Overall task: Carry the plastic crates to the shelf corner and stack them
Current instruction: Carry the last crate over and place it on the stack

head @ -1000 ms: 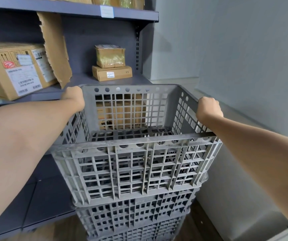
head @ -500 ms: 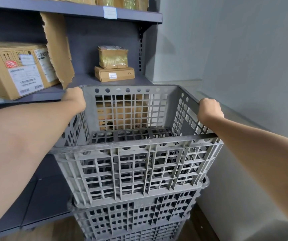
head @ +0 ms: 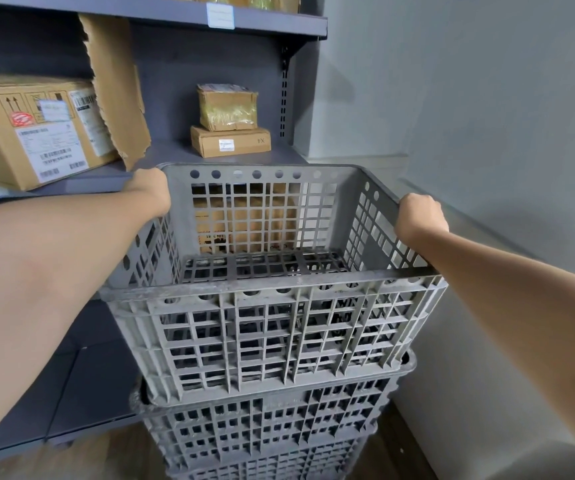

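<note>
Both hands — left hand [head: 152,192], right hand [head: 419,216] — grip top crate [head: 272,327].

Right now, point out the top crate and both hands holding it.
top crate [head: 272,286]: head view, on its near rim.
left hand [head: 151,194]: head view, back of the hand.
right hand [head: 419,216]: head view, back of the hand.

A grey lattice plastic crate [head: 272,327] fills the centre, seated on a stack of matching crates [head: 268,420] that runs down to 6 o'clock. The left hand [head: 151,194] grips its rim at the far left corner, around 10 o'clock. The right hand [head: 419,216] grips the right rim at 2 o'clock. Behind, a dark metal shelf [head: 161,154] carries a large labelled cardboard box [head: 33,133] at 9 o'clock and two small boxes [head: 230,142], one atop the other, at 12 o'clock. What is probably a brown carton shows dimly through the crate's far wall. A pale wall [head: 487,98] fills 3 o'clock.
</note>
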